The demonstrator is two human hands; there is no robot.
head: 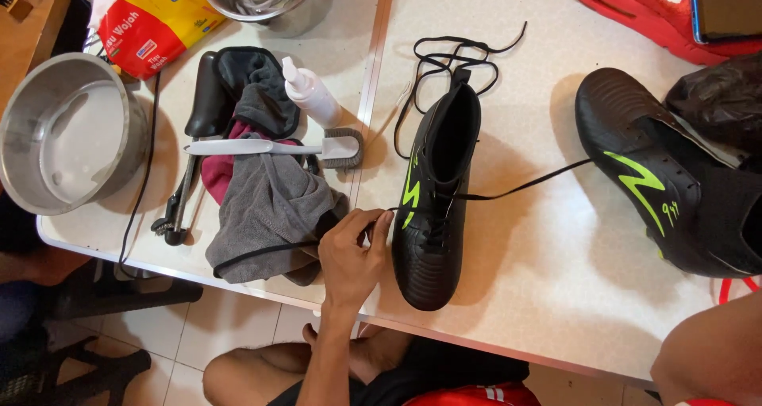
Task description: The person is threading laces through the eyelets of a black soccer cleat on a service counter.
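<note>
Left hand [353, 255] pinching a black lace [270, 250] beside the black boot [435, 207].
Lace thin, limp, light; best gripped near its end, at 9 o'clock from the stiff boot. Right hand unseen.

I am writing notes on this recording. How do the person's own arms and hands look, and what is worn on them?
The left hand and its forearm are bare: no glove, sleeve, watch or ring shows. At the lower right edge only a bare stretch of limb, seemingly the right arm, shows; its hand is out of the picture. Low in the view there is dark clothing with a red and white part.
</note>
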